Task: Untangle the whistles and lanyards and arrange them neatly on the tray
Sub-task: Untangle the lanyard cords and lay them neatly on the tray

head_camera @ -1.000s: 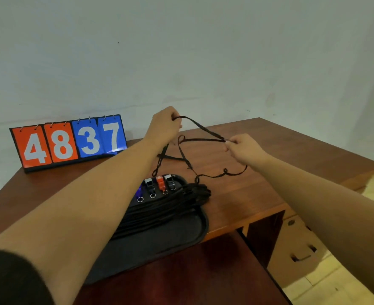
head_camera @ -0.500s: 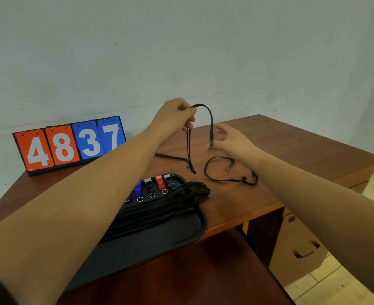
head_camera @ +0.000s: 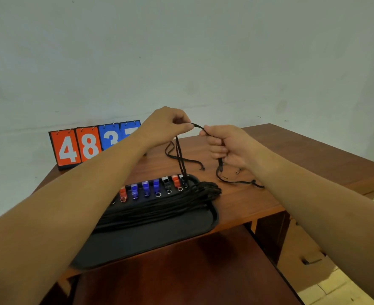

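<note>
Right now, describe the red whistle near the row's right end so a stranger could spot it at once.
On the table lies a black tray with whistles lined along its far edge. The red whistle is second from the right, between a white-topped one and a black one; the other red one sits leftmost in view, beside a blue one.

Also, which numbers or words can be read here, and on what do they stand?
"4": first orange card of the scoreboard.
"8": second orange card.
"3": first blue card, partly behind the left forearm.
Last blue card: digit mostly hidden, not readable.
Whistles: no readable text.
</note>
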The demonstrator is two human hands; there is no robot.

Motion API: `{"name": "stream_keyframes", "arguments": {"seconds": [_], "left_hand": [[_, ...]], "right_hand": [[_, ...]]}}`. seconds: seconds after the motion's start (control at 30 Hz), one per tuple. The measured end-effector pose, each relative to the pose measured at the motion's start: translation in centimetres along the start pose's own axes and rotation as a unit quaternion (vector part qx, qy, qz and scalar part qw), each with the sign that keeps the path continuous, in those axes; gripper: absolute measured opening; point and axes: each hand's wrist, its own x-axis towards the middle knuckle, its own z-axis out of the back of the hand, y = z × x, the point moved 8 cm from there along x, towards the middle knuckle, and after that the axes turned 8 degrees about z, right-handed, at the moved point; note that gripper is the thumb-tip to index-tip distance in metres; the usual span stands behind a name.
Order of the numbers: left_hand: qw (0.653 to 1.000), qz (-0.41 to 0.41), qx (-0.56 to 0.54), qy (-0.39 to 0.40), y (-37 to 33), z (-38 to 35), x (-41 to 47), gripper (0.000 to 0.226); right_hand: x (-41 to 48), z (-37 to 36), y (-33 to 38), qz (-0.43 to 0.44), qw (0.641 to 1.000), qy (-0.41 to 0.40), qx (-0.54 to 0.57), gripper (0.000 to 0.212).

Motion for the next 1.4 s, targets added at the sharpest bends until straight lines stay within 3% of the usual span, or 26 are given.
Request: {"name": "stream_keyframes", "arguments": {"seconds": [0.1,0.2,0.27,0.37,0.4,0.47,0.53,0.6,0.7,0.8,0.93,1.0,1.13,1.3,1.4], "left_hand": [[0.999,0.031,0.018,-0.035,2.4,1.4,-1.0,0.011],[0.993,0.087,-0.063,-0.041,3.4,1.9,-2.8,0.026],[0.973,0.142,-0.170,0.061,3.4,0.0,-4.2,0.042],[0.882,0.184,-0.364,0.237,2.5,-3.7,-6.6,0.057],[0.856,0.188,-0.404,0.261,2.4,-4.4,-7.2,0.054],[0.838,0.193,-0.435,0.267,2.5,-5.0,-7.8,0.040],[0.845,0.198,-0.431,0.248,2.9,-4.7,-8.0,0.027],[0.858,0.200,-0.419,0.219,3.7,-3.7,-8.0,0.023],[0.888,0.181,-0.382,0.179,4.4,-1.8,-8.1,0.024],[0.922,0.155,-0.328,0.139,4.6,0.1,-7.9,0.025],[0.945,0.125,-0.291,0.088,5.3,2.0,-7.6,0.022],[0.946,0.130,-0.289,0.064,6.3,2.6,-7.7,0.017],[0.947,0.153,-0.279,0.046,8.9,3.0,-8.7,0.015],[0.951,0.194,-0.242,0.019,13.0,3.7,-11.0,0.018],[0.957,0.209,-0.201,0.028,15.0,3.4,-12.9,0.021]], "right_hand": [[-0.6,-1.2,0.4,0.003,1.000,-0.022,0.010,0.020],[-0.9,-3.2,0.7,0.005,0.995,-0.040,0.092,0.019],[-0.7,-4.6,0.8,0.015,0.986,-0.040,0.162,0.021],[-0.2,-6.0,0.9,0.047,0.962,-0.067,0.261,0.030],[0.0,-6.3,0.8,0.052,0.954,-0.077,0.286,0.030],[0.0,-6.8,0.8,0.053,0.952,-0.096,0.285,0.026],[0.0,-6.1,0.9,0.062,0.976,-0.122,0.169,0.018],[-0.1,-4.1,1.5,0.094,0.978,-0.180,-0.040,0.014],[-1.0,-2.1,2.8,0.141,0.915,-0.246,-0.287,0.025],[-1.4,-2.6,2.9,0.161,0.914,-0.217,-0.302,0.023],[-0.5,-4.2,2.2,0.176,0.972,-0.104,-0.113,0.008],[-0.3,-4.8,1.9,0.159,0.985,-0.068,-0.021,0.018],[0.1,-5.1,1.4,0.145,0.970,-0.028,-0.191,0.020],[-0.2,-3.8,-0.5,0.072,0.902,0.046,-0.423,0.023],[-0.9,-3.0,-1.6,0.051,0.872,0.079,-0.480,0.019]]}}
